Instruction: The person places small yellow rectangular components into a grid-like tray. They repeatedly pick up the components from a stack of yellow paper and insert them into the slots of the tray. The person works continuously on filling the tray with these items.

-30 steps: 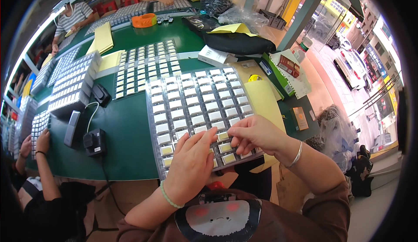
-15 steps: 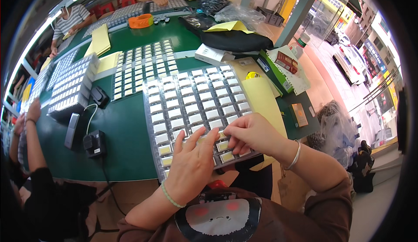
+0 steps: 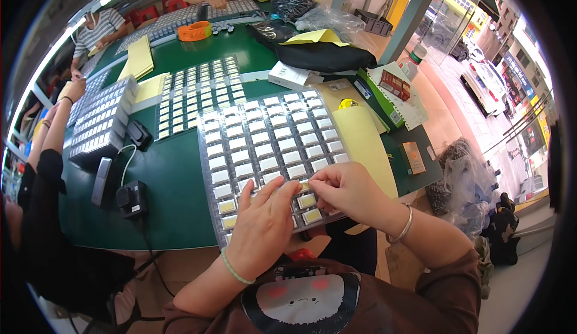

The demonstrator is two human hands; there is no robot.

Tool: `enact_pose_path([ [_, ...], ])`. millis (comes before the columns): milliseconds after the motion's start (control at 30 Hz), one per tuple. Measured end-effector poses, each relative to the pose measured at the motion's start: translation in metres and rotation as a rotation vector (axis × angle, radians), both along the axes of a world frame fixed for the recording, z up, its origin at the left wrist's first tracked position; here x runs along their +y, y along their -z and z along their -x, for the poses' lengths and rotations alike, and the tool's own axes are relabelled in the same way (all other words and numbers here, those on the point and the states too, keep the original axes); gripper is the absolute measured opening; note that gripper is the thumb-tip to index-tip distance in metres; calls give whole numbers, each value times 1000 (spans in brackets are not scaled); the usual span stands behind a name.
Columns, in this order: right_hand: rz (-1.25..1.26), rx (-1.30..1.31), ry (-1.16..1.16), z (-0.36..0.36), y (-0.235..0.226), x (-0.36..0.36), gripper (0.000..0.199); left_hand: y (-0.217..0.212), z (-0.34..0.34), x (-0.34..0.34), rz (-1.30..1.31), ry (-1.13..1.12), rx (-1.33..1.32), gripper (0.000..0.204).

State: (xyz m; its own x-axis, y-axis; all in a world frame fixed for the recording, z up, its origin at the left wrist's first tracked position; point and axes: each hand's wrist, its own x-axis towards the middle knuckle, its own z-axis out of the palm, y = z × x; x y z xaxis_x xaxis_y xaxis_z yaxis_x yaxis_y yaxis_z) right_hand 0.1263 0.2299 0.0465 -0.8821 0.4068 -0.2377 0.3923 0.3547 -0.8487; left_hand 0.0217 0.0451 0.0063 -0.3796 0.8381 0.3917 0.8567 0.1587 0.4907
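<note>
A clear plastic tray (image 3: 205, 155) full of small rectangular pieces lies tilted on the table edge in front of me. Most of the pieces have white tops (image 3: 288, 144); several nearest me show a pale yellow face (image 3: 311, 216). My left hand (image 3: 264, 229) rests on the tray's near part, fingers spread over the pieces. Just right of its fingertips, my right hand (image 3: 345, 186) pinches thumb and forefinger together at one piece in a near row. What lies between those fingertips is too small to make out.
A second filled tray (image 3: 198, 93) lies beyond, and a tall stack of trays (image 3: 102, 123) stands left. A black power adapter (image 3: 131, 199) and cable lie nearer. Yellow paper (image 3: 360, 141) sits right of my tray. A co-worker's arms (image 3: 55, 123) reach in at the left.
My right hand has shifted slightly down and left, still pinching. My left hand stays in place. The co-worker's arms at the left have moved up and forward.
</note>
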Motion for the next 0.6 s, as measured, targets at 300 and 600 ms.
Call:
enact_pose_path([
  [300, -334, 25, -80, 13, 3, 2, 18, -2, 1, 0, 6, 10, -27, 41],
  [600, -588, 237, -147, -7, 11, -3, 17, -1, 1, -1, 1, 13, -58, 41],
])
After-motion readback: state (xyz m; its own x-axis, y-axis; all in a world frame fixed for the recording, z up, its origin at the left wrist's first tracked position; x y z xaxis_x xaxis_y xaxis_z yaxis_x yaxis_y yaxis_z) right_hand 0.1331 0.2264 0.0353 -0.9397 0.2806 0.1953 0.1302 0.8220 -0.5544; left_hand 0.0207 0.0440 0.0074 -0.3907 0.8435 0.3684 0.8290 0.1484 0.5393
